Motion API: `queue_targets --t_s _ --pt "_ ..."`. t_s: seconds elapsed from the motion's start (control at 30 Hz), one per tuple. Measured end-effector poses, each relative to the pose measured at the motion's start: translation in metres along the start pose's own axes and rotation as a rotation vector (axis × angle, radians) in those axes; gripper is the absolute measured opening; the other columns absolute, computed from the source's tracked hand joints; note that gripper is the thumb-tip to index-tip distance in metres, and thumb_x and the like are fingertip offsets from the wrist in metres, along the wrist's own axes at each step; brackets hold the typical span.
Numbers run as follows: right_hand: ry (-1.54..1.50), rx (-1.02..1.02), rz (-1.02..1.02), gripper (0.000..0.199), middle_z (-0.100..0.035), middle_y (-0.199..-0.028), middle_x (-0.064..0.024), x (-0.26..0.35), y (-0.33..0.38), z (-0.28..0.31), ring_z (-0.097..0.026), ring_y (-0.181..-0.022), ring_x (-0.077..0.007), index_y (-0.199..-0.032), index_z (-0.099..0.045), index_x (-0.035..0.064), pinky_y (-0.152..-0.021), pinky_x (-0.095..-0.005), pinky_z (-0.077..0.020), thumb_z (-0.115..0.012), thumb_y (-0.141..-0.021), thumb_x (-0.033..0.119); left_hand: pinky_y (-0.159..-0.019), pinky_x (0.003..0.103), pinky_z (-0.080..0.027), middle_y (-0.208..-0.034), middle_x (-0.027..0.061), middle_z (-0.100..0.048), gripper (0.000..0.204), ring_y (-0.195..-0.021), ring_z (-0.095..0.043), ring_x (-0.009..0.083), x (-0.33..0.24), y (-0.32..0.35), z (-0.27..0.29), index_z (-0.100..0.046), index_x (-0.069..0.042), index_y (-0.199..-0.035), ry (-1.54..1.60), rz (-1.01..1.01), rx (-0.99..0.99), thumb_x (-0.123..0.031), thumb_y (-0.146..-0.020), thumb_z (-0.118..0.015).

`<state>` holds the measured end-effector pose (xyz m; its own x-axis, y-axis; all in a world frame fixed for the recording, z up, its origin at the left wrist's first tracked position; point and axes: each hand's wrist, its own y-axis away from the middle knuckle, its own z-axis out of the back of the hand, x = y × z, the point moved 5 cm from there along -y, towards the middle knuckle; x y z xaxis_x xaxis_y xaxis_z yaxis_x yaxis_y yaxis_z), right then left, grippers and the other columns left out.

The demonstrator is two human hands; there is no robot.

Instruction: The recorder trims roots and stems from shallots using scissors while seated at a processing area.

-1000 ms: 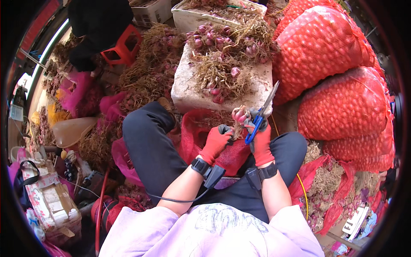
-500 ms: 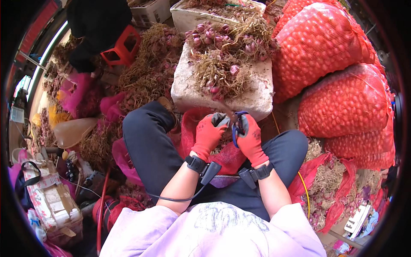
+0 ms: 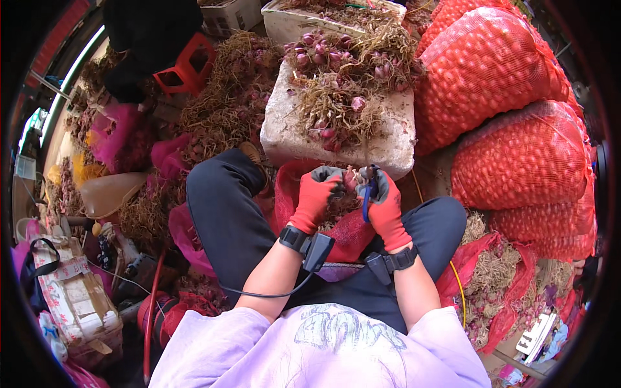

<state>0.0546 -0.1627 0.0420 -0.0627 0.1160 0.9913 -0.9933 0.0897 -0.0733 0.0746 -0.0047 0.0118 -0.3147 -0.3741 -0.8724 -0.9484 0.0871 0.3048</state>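
The red-gloved right grip (image 3: 386,208) holds curve-handled blue scissors (image 3: 366,205).

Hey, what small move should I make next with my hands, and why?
Perhaps steady the shallots with your left hand before any snip: they sit between your gloves, and your right hand holds scissors whose blades I can't make out clearly.

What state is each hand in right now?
Left red-gloved hand: closed; whether it grips the small purplish-pink bulbs beside it cannot be told.
Right red-gloved hand: closed, holding blue-handled scissors.
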Motion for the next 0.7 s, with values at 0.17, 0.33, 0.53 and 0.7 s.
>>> queue_targets --t_s 0.17,0.33,0.53,0.7 --pt "-0.244 0.019 -0.143 0.039 -0.061 -0.098 -0.0072 -0.008 -0.005 0.002 -0.06 -0.086 -0.014 -0.11 -0.056 -0.0016 -0.075 -0.0269 -0.0522 -0.059 -0.073 -0.014 -0.056 0.02 -0.043 -0.075 -0.0017 -0.059 0.006 -0.064 -0.054 0.0052 0.015 -0.007 0.008 -0.062 -0.002 -0.083 -0.016 -0.058 0.073 -0.007 -0.082 -0.063" --pt "-0.431 -0.034 -0.214 0.035 -0.063 -0.095 -0.0081 -0.018 -0.01 0.014 -0.062 -0.081 -0.0146 -0.106 -0.057 -0.002 -0.074 -0.0272 -0.0541 -0.059 -0.074 -0.015 -0.059 0.024 -0.045 -0.073 -0.0008 -0.058 0.01 -0.065 -0.055 0.0078 0.019 -0.001 0.0 -0.061 0.0 -0.089 0.113 0.018 0.073 -0.002 -0.079 -0.062" --pt "-0.185 -0.006 -0.162 0.035 -0.062 -0.093 -0.0053 0.002 -0.01 0.013 -0.059 -0.081 -0.0109 -0.107 -0.056 -0.0012 -0.074 -0.0251 -0.0523 -0.061 -0.075 -0.014 -0.072 0.035 -0.049 -0.093 0.0103 -0.057 0.038 -0.083 -0.059 0.0317 -0.049 0.027 -0.035 -0.06 -0.01 -0.102 -0.852 -0.731 -0.026 -0.001 -0.067 -0.068" --pt "-0.265 -0.008 -0.169 0.035 -0.061 -0.092 -0.0046 0.003 -0.006 0.008 -0.058 -0.081 -0.0106 -0.106 -0.056 -0.0012 -0.074 -0.0248 -0.0519 -0.06 -0.075 -0.015 -0.069 0.04 -0.048 -0.09 0.0105 -0.056 0.038 -0.083 -0.058 0.0334 -0.028 0.022 -0.027 -0.06 -0.012 -0.096 -1.017 -0.617 -0.04 -0.005 -0.06 -0.071"
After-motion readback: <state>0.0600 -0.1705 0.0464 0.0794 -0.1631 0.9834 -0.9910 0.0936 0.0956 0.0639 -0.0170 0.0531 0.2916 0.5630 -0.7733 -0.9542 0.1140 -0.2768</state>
